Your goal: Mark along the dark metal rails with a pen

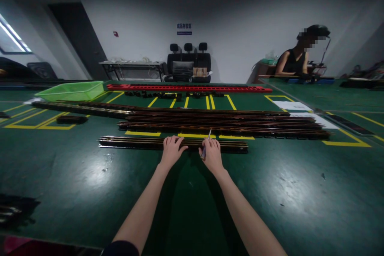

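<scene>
A short bundle of long dark strips with gold-coloured edges lies crosswise on the green table in front of me. My left hand rests on the middle of this bundle, fingers over the top and thumb spread to the right. A little further right, my right hand is closed around a slim pen-like tool, its thin metallic end pointing up and away. The fingers of that hand also reach the strips; whether they press on them I cannot tell. Just behind lies a wider stack of similar dark strips.
A light green tray stands at the back left, beside a long red slotted rail. Small black parts lie before the rail. White papers are on the right. A person sits at the far right.
</scene>
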Available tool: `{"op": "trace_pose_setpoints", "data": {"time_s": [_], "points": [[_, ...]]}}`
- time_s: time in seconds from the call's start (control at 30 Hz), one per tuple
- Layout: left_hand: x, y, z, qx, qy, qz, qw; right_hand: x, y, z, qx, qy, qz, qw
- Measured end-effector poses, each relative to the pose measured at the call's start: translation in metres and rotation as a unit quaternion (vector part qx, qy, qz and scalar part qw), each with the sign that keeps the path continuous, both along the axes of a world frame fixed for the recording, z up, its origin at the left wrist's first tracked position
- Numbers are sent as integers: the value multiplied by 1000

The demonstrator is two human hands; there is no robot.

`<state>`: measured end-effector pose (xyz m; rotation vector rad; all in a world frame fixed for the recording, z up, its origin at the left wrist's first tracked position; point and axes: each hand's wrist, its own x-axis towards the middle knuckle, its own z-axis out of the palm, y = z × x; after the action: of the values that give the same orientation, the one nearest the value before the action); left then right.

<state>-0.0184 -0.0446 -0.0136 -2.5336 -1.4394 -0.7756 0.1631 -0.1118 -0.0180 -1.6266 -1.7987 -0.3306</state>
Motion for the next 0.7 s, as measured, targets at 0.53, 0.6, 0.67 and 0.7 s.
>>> {"op": "trace_pose_setpoints", "data": {"time_s": [0.53, 0.6, 0.67, 0.7], "points": [[38, 0, -2, -23, 10, -52, 998, 62, 3, -2, -55, 36, -34, 997], [35, 6, -5, -28, 3, -21, 999, 72, 3, -4, -46, 50, -46, 997], [32, 10, -7, -23, -1, -6, 1000, 82, 4, -6, -28, 61, -48, 997], [32, 12, -8, -17, -3, -2, 1000, 88, 4, -7, -16, 65, -50, 997]]}}
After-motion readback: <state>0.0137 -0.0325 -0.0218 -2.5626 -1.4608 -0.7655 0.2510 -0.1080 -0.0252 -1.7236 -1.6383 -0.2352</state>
